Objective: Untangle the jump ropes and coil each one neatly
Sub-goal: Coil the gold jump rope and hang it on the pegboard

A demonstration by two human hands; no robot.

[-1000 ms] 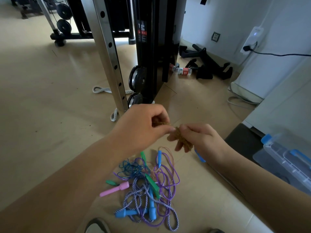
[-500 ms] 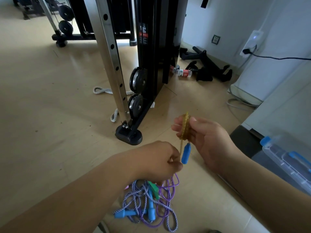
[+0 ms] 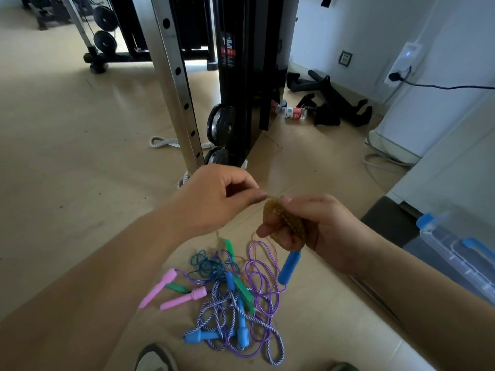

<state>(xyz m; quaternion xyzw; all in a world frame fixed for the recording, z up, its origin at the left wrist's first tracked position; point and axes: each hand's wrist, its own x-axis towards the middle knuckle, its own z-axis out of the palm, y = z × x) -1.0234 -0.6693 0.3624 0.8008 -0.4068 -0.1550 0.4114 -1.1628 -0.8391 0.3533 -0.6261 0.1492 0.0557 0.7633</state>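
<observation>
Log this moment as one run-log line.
right hand: holds yellow rope coil | left hand: pinches its strand | blue handle: dangling | pile: tangled on floor

mustard-yellow rope coil, blue handle, pink handles, green handle, purple cord, blue-white striped rope.

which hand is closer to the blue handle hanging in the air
Right. The right hand holds the yellow rope coil directly above the dangling blue plastic handle; the left hand is farther up-left.

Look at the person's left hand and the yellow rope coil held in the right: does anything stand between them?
Nothing visible does. The left hand pinches the rope right at the yellow coil that the right hand grips; the tangled pile lies below on the floor.
</observation>
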